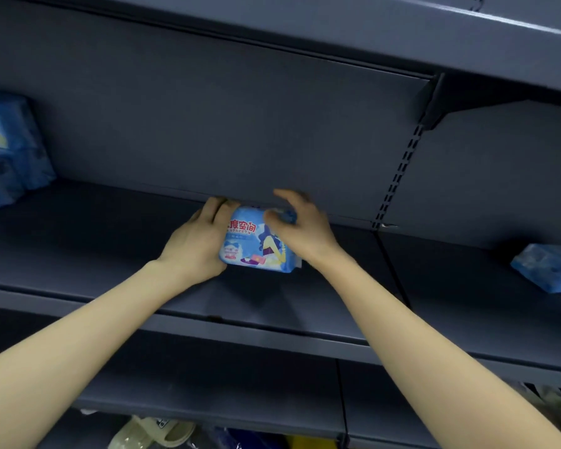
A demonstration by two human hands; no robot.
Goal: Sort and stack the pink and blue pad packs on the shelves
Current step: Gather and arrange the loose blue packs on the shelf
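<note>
Blue pack point(256, 243) between left grip point(197, 242), right grip point(305, 231)

Blue pad pack point(256, 244), front face: red Chinese characters 度空间, the leading character covered; beneath them "SPACE7" in small white capitals. Finer print lower down — illegible. Stack at far left point(7, 150) and pack at far right point(551, 270) — no readable text.

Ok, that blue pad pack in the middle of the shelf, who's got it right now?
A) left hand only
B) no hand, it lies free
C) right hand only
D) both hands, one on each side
D: the left hand grips the left side of the blue pad pack and the right hand curls over its upper right corner.
</note>
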